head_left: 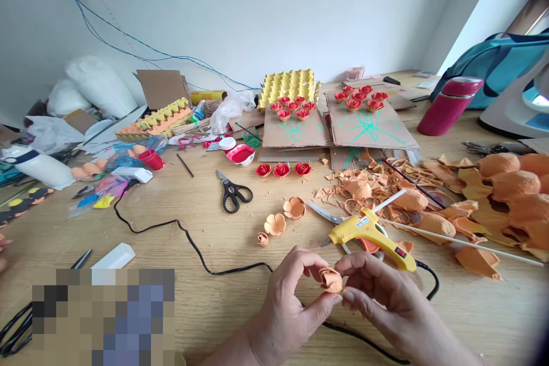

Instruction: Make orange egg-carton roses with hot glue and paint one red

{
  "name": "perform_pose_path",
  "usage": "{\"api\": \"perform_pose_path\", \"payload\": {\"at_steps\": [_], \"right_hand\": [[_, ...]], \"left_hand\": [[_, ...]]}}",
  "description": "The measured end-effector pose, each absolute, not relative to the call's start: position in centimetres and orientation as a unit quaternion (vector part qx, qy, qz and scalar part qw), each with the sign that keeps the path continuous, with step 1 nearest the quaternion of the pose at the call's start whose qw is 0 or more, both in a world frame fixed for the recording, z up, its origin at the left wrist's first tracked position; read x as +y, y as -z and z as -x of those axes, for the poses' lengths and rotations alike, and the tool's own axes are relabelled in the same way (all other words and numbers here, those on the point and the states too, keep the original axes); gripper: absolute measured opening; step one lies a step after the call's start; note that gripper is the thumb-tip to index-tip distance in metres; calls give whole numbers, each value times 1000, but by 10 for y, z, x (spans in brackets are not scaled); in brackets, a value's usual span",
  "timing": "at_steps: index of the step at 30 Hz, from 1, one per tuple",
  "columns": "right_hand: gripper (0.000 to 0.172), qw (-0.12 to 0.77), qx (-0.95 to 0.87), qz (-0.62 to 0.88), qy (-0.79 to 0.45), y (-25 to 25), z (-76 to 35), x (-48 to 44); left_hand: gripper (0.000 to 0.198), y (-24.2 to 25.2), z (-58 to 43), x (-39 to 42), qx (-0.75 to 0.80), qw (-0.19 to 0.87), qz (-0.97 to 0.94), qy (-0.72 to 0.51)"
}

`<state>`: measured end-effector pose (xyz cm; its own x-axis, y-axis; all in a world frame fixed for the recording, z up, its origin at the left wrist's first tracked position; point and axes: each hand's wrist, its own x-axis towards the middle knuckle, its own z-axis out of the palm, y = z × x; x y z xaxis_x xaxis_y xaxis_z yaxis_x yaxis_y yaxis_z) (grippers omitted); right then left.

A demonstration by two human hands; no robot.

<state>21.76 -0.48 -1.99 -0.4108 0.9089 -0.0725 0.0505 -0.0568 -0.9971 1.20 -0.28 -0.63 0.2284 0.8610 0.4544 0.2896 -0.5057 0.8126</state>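
Near the table's front, my left hand pinches a small orange paper-pulp flower between thumb and fingers. My right hand grips the same flower from its other side, thumb and fingertips at its edge. The flower's petals curl into a layered bud. Beyond my hands lie two open petal cups, a pale one and a darker one, with a small rolled bud beside them. A yellow glue gun rests just past my right hand, over a pair of scissors.
Black scissors and three red flowers lie further back. Orange carton scraps and egg-tray pieces cover the right. Red flowers stand on cardboard. A black cord crosses the table. A pink bottle leans at the right.
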Motion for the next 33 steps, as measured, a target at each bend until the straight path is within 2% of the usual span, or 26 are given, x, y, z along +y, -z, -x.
{"api": "perform_pose_path", "payload": {"at_steps": [6, 11, 17, 25, 29, 33], "right_hand": [[26, 396, -519, 363, -665, 18, -211, -3], [25, 399, -531, 372, -648, 15, -212, -4], [23, 382, -603, 398, -577, 21, -217, -8], [9, 356, -692, 412, -474, 18, -220, -6], [5, 378, -709, 416, -426, 16, -220, -5], [6, 403, -726, 425, -361, 13, -219, -5]], "left_hand": [[34, 8, -14, -3, 385, 303, -726, -482], [31, 6, -15, -2, 382, 316, -722, -483], [27, 5, -14, -3, 387, 341, -711, -479], [22, 10, -16, -5, 410, 380, -685, -467], [24, 11, -15, -5, 430, 407, -636, -495], [22, 11, -16, -3, 445, 476, -554, -517]]}}
